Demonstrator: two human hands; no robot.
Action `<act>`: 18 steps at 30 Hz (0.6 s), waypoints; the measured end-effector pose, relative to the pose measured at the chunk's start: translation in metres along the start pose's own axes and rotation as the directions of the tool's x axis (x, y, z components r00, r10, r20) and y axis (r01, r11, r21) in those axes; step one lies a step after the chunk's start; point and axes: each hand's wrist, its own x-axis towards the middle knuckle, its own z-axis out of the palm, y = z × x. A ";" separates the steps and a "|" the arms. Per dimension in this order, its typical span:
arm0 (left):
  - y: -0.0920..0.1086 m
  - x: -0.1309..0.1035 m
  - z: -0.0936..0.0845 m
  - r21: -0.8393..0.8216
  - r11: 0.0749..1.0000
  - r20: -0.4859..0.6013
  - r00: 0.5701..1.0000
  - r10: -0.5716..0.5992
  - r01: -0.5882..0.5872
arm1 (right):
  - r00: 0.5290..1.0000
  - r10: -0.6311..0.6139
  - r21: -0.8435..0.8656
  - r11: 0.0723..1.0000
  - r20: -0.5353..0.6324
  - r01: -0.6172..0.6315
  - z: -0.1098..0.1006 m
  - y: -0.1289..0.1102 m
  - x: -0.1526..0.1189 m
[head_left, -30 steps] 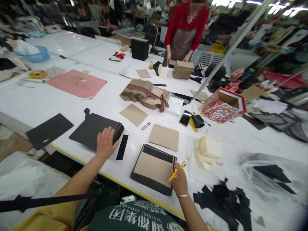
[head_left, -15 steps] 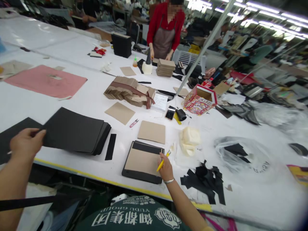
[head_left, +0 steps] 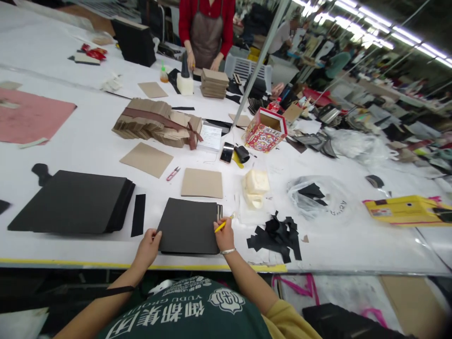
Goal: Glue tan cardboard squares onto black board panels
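My left hand [head_left: 149, 246] is closed on the near left edge of a black sheet [head_left: 189, 226], fingers pinching it. The sheet lies over the pile in front of me and hides the tan board seen there before. My right hand [head_left: 225, 235] is at the sheet's right edge, closed around a yellow-handled brush [head_left: 221, 227] whose tip points right. Further left rests a stack of black sheets [head_left: 77, 202], with a narrow black strip [head_left: 138, 215] beside it. A tan board [head_left: 202, 183] lies just beyond the sheet.
Right of my hands are a cream glue container [head_left: 254, 188], black scraps [head_left: 278, 238] and a plastic bag [head_left: 314, 195]. Pink snips [head_left: 173, 173], a phone [head_left: 227, 152], a patterned box [head_left: 265, 132] and bundled tan boards [head_left: 151, 122] lie further off. A co-worker [head_left: 206, 35] stands across the table.
My left hand has brought a black sheet from the left stack rightward onto the pile, covering the tan board. My right hand still holds the brush at the pile's right edge. The view has shifted.
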 end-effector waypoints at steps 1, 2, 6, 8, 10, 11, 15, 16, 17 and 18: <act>-0.003 0.001 0.006 0.060 0.997 0.031 0.999 0.041 -0.042 | 1.000 -0.002 -0.062 0.998 0.009 0.003 -0.003 0.010 0.002; -0.006 0.003 0.010 0.115 0.990 0.048 0.996 0.073 -0.078 | 1.000 -0.013 -0.119 0.993 0.024 0.016 -0.005 0.018 0.004; -0.007 0.017 0.016 0.220 0.963 0.075 0.987 0.145 -0.158 | 0.996 -0.061 -0.311 0.947 0.060 0.077 -0.008 0.034 0.009; -0.002 0.024 0.020 0.216 0.960 0.149 0.978 0.147 -0.177 | 0.993 -0.074 -0.384 0.918 0.091 0.103 -0.010 0.032 0.009; 0.004 0.029 0.025 0.223 0.956 0.222 0.965 0.142 -0.192 | 0.989 -0.087 -0.442 0.887 0.120 0.132 -0.019 0.029 0.009; 0.006 0.031 0.027 0.234 0.952 0.244 0.960 0.137 -0.196 | 0.988 -0.098 -0.464 0.874 0.119 0.143 -0.026 0.027 0.010; 0.010 0.034 0.035 0.292 0.938 0.257 0.960 0.111 -0.187 | 0.982 -0.170 -0.455 0.883 -0.084 0.114 -0.081 0.026 0.026; 0.010 0.035 0.037 0.299 0.935 0.260 0.959 0.109 -0.188 | 0.971 -0.172 -0.418 0.904 -0.167 0.088 -0.098 0.027 0.033; 0.010 0.035 0.038 0.301 0.934 0.262 0.958 0.114 -0.193 | 0.958 -0.153 -0.375 0.925 -0.241 0.053 -0.114 0.029 0.042; 0.009 0.036 0.040 0.298 0.933 0.264 0.957 0.124 -0.203 | 0.947 -0.114 -0.334 0.943 -0.299 0.008 -0.128 0.032 0.052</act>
